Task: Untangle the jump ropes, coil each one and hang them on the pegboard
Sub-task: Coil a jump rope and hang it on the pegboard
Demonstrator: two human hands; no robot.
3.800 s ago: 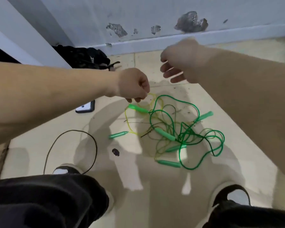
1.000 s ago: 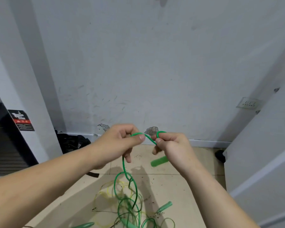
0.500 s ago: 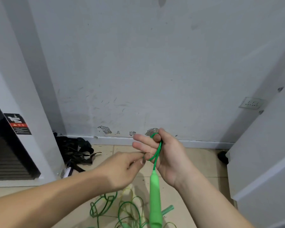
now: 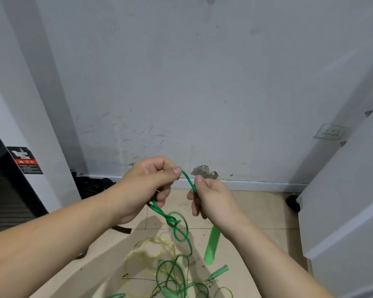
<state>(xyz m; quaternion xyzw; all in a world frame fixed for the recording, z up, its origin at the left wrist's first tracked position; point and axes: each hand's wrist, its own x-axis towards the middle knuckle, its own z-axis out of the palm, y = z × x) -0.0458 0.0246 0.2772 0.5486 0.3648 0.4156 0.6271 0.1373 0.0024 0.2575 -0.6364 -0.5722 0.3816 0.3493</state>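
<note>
Observed: green jump rope (image 4: 188, 182) raised directly above the tangle (image 4: 170, 274). Left hand (image 4: 146, 188): grip closed, thumb and forefinger pinching the rope. Right hand (image 4: 211, 198): grip likewise pinched on it. Green handle (image 4: 212, 246) dangles over the tangle's right edge.

Wall socket (image 4: 331, 131); warning label (image 4: 25, 160); perhaps black straps (image 4: 93, 186).

Both hands — left hand (image 4: 146, 186), right hand (image 4: 211, 198) — pinch a green rope (image 4: 190, 182). Its handle (image 4: 211, 246) dangles above the tangle (image 4: 170, 276).
</note>
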